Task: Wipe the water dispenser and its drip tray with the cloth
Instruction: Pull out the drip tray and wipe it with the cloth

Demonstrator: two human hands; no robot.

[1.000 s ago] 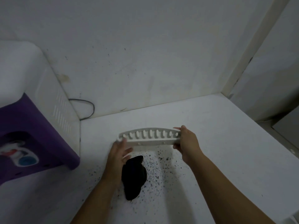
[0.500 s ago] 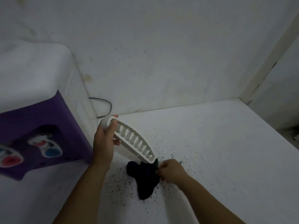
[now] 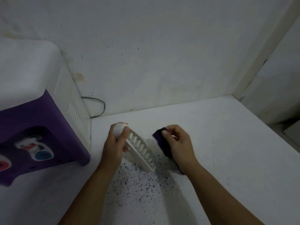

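A white slotted drip tray is held tilted above the counter, one end in my left hand. My right hand grips a dark cloth just right of the tray, lifted off the counter, not touching the tray. The water dispenser stands at the left, white body with a purple front, a red tap and a blue tap in its recess.
The white counter runs to a wall at the back and an edge on the right. Dark specks are scattered on it under the tray. A black cable loops behind the dispenser.
My right hand let go of the tray, reached down to the cloth on the counter and lifted it. My left hand kept the tray and swung it toward the dispenser.
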